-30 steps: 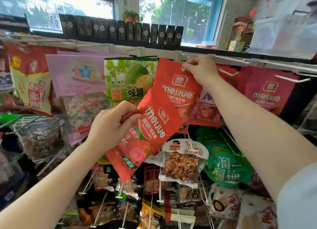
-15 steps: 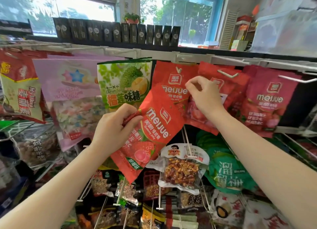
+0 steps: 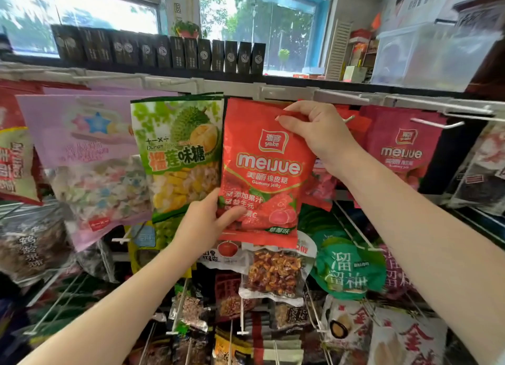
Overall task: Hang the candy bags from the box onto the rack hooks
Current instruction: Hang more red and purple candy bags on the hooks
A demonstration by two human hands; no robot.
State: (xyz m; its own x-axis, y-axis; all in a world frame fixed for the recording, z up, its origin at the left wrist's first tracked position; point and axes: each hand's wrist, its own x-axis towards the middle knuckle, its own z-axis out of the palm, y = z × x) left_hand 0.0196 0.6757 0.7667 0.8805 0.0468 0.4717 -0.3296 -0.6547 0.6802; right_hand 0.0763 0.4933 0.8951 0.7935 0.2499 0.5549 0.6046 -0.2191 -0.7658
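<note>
Head cam shows a glossy red gummy bag (image 3: 266, 173) held flat and upright just under the white rack rail (image 3: 341, 95). Right hand (image 3: 318, 135) pinches its top edge, left hand (image 3: 205, 222) grips the crinkly bottom corner, beside the green durian candy bag (image 3: 177, 151).

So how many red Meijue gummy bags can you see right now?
2 with the logo readable: one Meijue bag held upright in both hands at the top rail, and a second Meijue bag hanging to its right. More red packaging behind the right hand may be others.
</note>
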